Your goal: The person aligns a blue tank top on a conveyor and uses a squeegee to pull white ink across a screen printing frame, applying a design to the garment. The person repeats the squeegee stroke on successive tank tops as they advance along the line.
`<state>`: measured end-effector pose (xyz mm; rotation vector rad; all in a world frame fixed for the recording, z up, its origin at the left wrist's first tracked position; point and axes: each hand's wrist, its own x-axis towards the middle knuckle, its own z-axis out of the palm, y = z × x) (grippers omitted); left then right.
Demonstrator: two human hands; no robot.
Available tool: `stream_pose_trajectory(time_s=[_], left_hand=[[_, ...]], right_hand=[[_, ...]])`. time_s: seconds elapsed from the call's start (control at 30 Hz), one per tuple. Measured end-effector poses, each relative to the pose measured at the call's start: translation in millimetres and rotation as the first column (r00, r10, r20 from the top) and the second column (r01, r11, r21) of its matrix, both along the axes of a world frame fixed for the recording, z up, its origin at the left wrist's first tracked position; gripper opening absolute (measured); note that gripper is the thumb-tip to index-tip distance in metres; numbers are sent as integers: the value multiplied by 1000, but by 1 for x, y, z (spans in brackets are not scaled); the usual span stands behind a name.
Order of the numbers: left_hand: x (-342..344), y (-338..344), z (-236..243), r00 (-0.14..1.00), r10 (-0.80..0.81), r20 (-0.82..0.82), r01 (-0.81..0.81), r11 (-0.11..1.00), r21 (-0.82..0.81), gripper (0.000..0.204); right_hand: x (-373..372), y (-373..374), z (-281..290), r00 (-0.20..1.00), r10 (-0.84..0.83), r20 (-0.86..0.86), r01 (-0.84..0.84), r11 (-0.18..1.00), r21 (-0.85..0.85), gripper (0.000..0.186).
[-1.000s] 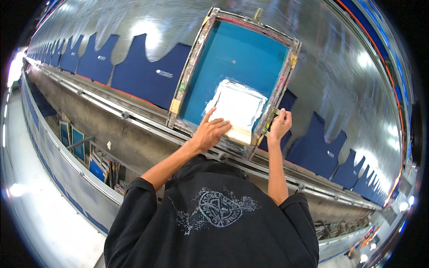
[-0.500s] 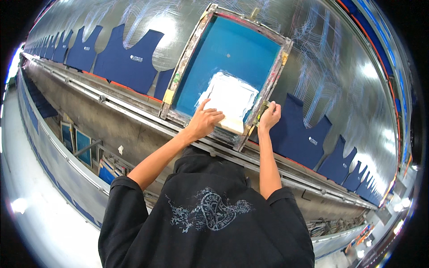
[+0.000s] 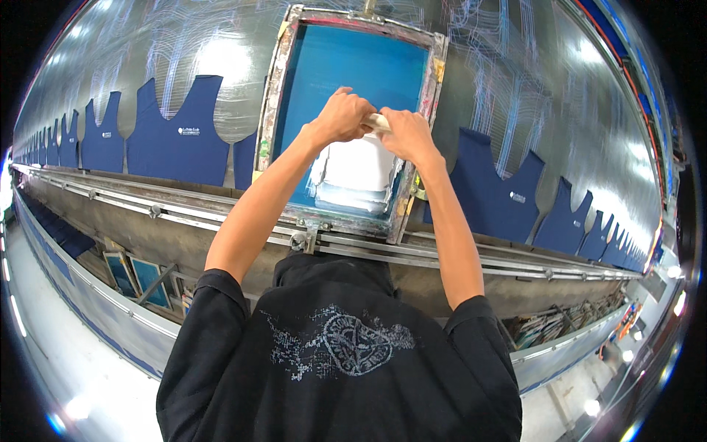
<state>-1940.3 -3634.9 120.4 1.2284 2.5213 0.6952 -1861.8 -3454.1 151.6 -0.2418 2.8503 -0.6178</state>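
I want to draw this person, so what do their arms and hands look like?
The left grip and right grip are plain bare hands, and the forearms are bare too. The sleeves are black, short and loose, with a hem around the edge. They belong to a black shirt with a speckled grey print, roundish in the middle.

The bare right hand [image 3: 407, 134] is off the small yellow-green metal clamp [image 3: 419, 186] at the rectangular, paint-stained screen frame [image 3: 278, 96] and grips the right end of a cream bar-shaped squeegee [image 3: 377, 122]. The bare left hand [image 3: 342, 118] reaches farther, its fingers curled around the squeegee's left end. The squeegee moves from the near edge of the glossy white ink patch [image 3: 353, 168] to its far side. Compared with the first picture, the frame sits farther left, leaving the flat navy fabric garment [image 3: 493, 195] on its right more exposed.
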Motion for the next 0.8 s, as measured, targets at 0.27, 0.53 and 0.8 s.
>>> stream_pose_trajectory(time_s=[0.27, 0.53, 0.8], left_hand=[[103, -45, -13, 980, 29, 198, -28, 1000, -7, 11], [21, -19, 1, 998, -43, 47, 43, 999, -16, 12], [62, -32, -10, 984, 41, 171, -28, 997, -76, 10]], right_hand=[[97, -40, -26, 998, -58, -1, 58, 997, -60, 12], [18, -21, -16, 987, -71, -143, 77, 996, 36, 7], [64, -36, -14, 996, -77, -41, 76, 997, -19, 6]])
